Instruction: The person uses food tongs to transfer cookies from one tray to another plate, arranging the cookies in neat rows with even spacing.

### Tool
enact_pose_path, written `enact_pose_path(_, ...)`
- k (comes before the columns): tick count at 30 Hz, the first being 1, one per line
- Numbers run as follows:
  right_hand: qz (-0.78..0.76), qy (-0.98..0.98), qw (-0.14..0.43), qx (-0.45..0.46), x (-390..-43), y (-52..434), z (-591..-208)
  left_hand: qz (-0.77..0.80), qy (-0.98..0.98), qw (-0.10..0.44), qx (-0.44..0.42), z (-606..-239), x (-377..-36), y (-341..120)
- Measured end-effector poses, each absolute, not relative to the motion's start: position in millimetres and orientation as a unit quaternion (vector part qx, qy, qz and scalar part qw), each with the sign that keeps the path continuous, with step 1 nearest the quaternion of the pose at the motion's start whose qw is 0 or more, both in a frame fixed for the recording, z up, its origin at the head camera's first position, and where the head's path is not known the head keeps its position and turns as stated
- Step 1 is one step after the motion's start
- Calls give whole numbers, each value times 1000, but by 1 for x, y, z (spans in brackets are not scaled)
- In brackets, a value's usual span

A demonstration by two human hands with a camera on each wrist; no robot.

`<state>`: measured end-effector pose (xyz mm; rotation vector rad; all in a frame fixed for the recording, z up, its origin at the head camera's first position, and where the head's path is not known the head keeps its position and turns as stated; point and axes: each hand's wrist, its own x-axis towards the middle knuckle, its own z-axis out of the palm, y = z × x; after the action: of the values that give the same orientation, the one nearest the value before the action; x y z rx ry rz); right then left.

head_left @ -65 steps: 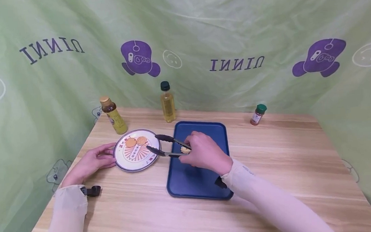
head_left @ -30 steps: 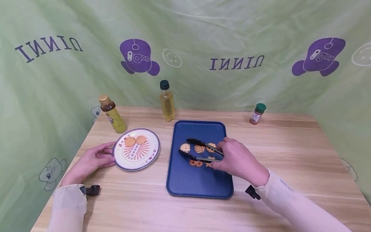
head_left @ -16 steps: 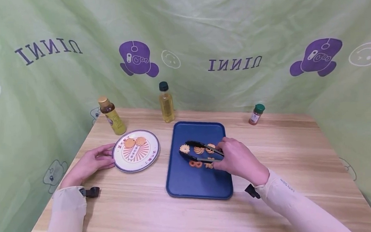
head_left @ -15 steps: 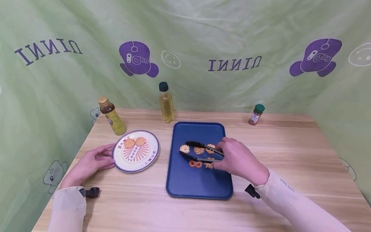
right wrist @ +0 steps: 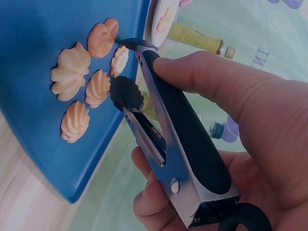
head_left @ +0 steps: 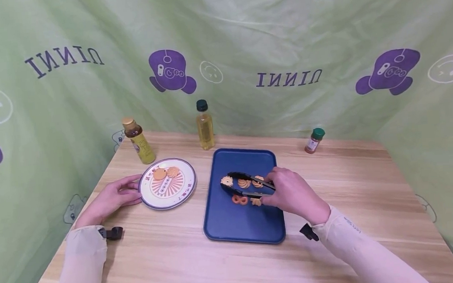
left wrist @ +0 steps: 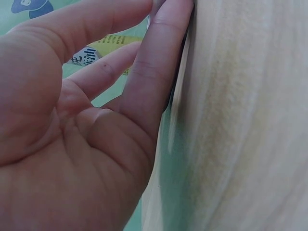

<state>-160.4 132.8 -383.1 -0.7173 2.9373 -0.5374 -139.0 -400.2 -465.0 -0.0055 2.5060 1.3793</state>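
My left hand [head_left: 114, 199] grips the left rim of a white patterned plate [head_left: 169, 198]. On that plate lie a round biscuit [head_left: 159, 174] and a swirled cookie [head_left: 173, 172]. My right hand [head_left: 293, 194] holds black-and-steel food tongs [right wrist: 166, 115], its thumb along one arm. The tong tips stand apart, one on each side of a pale scalloped cookie [head_left: 227, 181] on the blue tray [head_left: 244, 225]; whether they touch it I cannot tell. Beside it lie two swirled cookies [right wrist: 97, 88], a pretzel-shaped cookie [head_left: 240, 200] and a fluted cookie [right wrist: 70, 71], partly covered by the tongs in the head view.
Behind the plate stands a gold-capped bottle [head_left: 140, 143]. A bottle of yellow oil [head_left: 205, 130] is behind the tray's left corner. At the back right sits a green-capped spice jar [head_left: 314, 142]. A green printed curtain [head_left: 235, 35] surrounds the wooden table [head_left: 344, 194].
My right hand has drawn the tongs rightward from the plate's edge back over the tray. For the last half second the tips have stayed around the scalloped cookie. The left hand keeps its place.
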Motion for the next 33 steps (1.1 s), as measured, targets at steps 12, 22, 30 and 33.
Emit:
enact_pose_path(12, -172, 956, 36, -233, -160, 131, -382, 491, 861, 134, 6, -463, -138, -399)
enact_pose_path(22, -173, 955, 27, -239, -162, 127, -383, 500, 855, 134, 13, -463, -137, -398)
enact_pose_path(30, -176, 952, 19, -249, -165, 114, -376, 494, 859, 134, 8, -463, -137, -398)
enact_pose_path(33, -182, 949, 14, -258, -165, 104, -372, 492, 860, 133, 11, -463, -139, -399)
